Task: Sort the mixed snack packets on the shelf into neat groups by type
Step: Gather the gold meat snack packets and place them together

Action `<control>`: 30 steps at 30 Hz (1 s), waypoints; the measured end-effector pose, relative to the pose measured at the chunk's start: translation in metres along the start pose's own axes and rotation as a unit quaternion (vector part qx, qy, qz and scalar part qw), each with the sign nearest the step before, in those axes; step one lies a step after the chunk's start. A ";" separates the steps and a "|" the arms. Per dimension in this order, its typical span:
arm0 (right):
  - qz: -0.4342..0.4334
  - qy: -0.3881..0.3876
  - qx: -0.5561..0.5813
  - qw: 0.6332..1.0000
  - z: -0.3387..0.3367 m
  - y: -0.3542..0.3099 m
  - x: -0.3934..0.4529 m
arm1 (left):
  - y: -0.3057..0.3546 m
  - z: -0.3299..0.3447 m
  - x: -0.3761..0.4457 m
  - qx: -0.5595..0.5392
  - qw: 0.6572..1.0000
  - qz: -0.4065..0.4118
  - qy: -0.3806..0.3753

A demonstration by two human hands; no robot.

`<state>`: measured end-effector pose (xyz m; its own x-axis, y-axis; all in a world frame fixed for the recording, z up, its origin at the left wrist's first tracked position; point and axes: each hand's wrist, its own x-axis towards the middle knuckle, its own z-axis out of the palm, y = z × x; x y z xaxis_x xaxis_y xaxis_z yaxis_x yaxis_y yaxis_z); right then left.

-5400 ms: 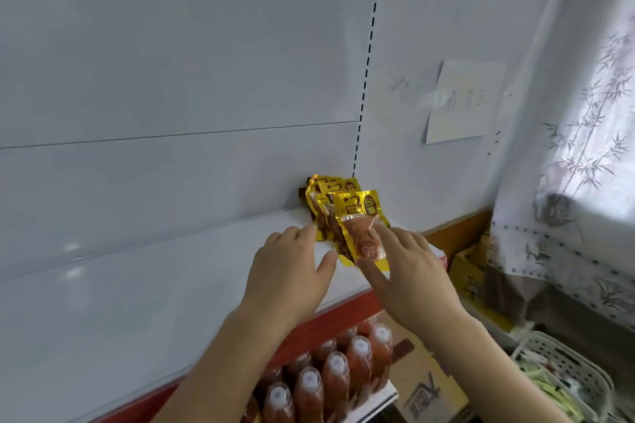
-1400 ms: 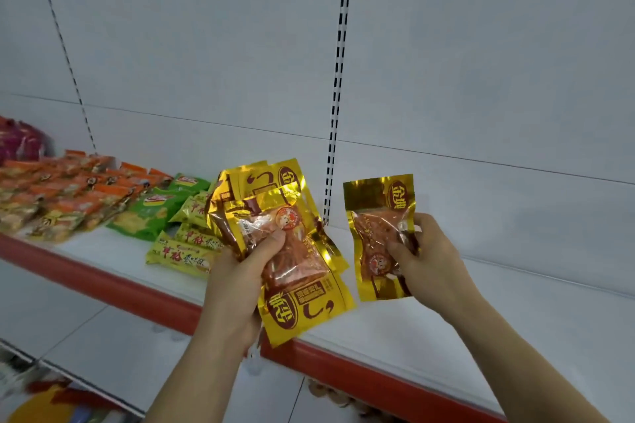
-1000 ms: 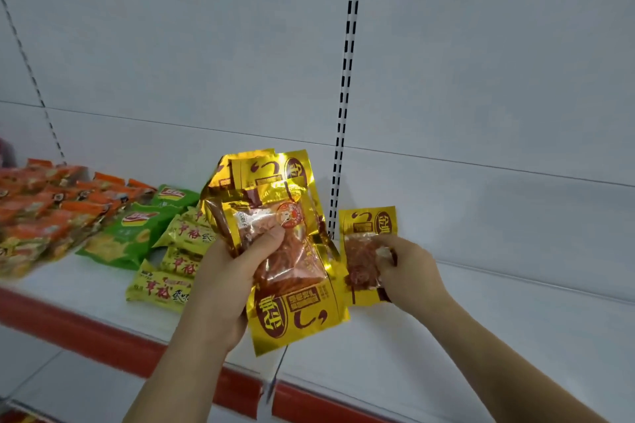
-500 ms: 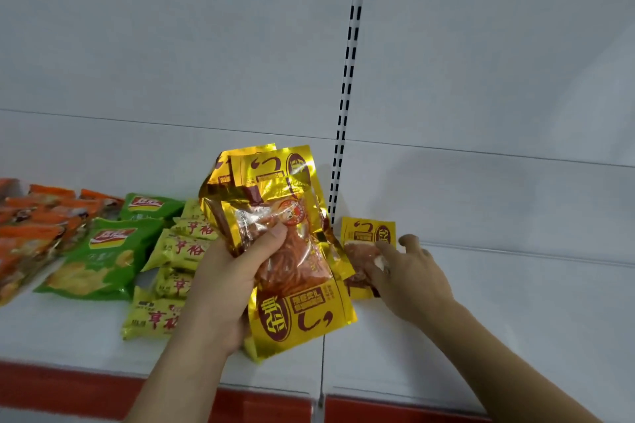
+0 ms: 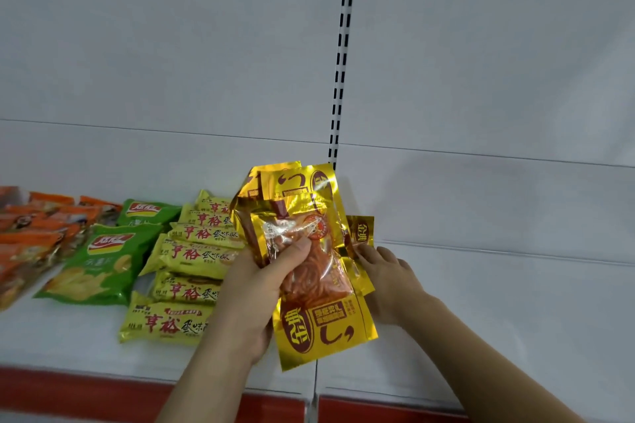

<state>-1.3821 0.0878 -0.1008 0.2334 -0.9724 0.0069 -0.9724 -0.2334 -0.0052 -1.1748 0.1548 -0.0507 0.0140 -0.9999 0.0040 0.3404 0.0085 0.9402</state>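
Gripping a fan of gold packets (image 5: 311, 288) (at least 3), the left hand (image 5: 256, 295) hides a lone gold packet (image 5: 360, 233) under the right hand's (image 5: 388, 282) straight fingers; left of the fan lie 6 yellow packets (image 5: 192, 254), 2 green bags (image 5: 103, 264) and orange packets (image 5: 31, 233) on the shelf (image 5: 498, 319).

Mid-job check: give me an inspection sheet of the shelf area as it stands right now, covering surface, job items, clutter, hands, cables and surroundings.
Surface: white shelf with a red front edge, bare on the right.
Job's things: bundle of gold packets held above the shelf; single gold packet lying by the back panel; yellow packets stacked in a column; green chip bags left of them; orange packets at far left.
Clutter: nothing seen.
Hands: left hand grips the bundle; right hand lies flat, fingertips on the single packet.
Cables: nothing seen.
Surroundings: white back panel with a slotted upright.
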 end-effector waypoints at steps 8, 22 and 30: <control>0.116 0.185 0.388 0.896 -0.035 0.007 -0.021 | -0.014 0.019 0.004 0.010 1.000 -0.012 -0.002; 0.107 0.153 0.553 0.812 -0.056 -0.020 -0.076 | -0.023 0.045 0.012 0.000 0.999 -0.003 -0.037; 0.038 0.119 0.538 0.834 -0.071 0.018 -0.075 | -0.027 0.035 0.019 0.032 0.999 0.016 -0.016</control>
<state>-1.4178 0.1563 -0.0307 0.0388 -0.9860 0.1624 -0.3857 -0.1648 -0.9078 -1.2165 0.1351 -0.0640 -0.0059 -0.9990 0.0440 0.2794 0.0406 0.9593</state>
